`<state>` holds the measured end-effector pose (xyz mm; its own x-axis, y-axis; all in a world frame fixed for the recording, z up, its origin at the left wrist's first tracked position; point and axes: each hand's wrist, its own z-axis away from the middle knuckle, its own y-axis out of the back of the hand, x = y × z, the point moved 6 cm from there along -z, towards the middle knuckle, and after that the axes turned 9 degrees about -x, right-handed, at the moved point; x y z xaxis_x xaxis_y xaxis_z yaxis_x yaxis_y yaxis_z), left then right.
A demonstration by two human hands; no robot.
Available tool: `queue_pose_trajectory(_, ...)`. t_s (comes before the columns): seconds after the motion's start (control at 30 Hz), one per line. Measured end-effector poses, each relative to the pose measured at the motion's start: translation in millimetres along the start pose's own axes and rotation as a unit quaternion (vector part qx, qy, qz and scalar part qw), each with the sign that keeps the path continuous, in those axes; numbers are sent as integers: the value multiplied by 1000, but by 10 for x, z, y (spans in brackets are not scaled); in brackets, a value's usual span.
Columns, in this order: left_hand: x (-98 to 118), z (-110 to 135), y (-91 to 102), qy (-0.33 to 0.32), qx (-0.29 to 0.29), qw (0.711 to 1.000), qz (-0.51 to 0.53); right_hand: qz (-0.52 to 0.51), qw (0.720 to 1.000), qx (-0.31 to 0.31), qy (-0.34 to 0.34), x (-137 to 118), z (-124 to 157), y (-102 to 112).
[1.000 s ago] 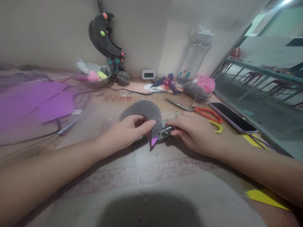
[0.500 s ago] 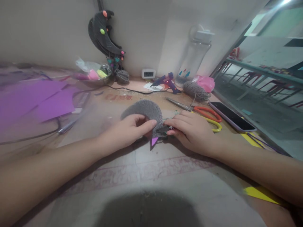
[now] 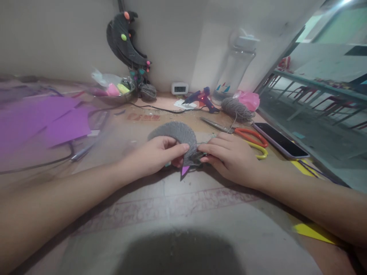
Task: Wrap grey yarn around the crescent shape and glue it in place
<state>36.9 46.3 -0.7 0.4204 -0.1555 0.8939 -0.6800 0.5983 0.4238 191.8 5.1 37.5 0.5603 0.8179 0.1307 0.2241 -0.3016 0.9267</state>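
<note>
A crescent [image 3: 179, 131] wrapped closely in grey yarn stands in the middle, over the table. My left hand [image 3: 162, 154] grips it between thumb and fingers near its lower end. Below the wrapping, a bare purple tip [image 3: 185, 170] of the crescent sticks out. Close by on the right, my right hand [image 3: 232, 158] has its fingers pinched on loose grey yarn [image 3: 197, 156] beside the crescent; its fingertips partly hide the strands. Scissors [image 3: 219, 125] with orange and yellow handles lie just behind my right hand.
At the back stand a glue gun [image 3: 202, 98] with a red light, a small white clock [image 3: 179, 88], a clear bottle [image 3: 236, 70] and a grey yarn skein [image 3: 236, 110]. A phone [image 3: 281, 141] lies right. Purple sheets [image 3: 69, 126] lie left. A finished dark crescent [image 3: 122, 44] hangs behind a bowl [image 3: 114, 98].
My right fingers have moved slightly left, closer to the crescent, with the yarn still pinched. The crescent has tilted very slightly, its purple tip a little further left and higher.
</note>
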Motion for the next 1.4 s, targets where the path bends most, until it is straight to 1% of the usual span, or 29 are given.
queue_pose_trajectory(0.37,-4,-8,-1,-8,0,1000,-3,13,999,23,20,-9,-7,6)
queue_pose_trajectory(0.57,32,23,8,-8,13,1000,1,-23,999,22,-11,19,39,21)
queue_pose_trajectory(0.67,33,34,10,-7,20,1000,0,-24,999,21,-15,9,47,41)
queue_pose_trajectory(0.9,13,26,-13,-1,7,1000,-5,-12,1000,11,-5,-23,25,5)
queue_pose_trajectory(1.17,13,15,-11,-1,-3,1000,0,-6,1000,20,15,-39,-1,2)
queue_pose_trajectory(1.4,-12,-19,-23,-18,-13,999,26,0,1000,21,21,-33,-4,-8)
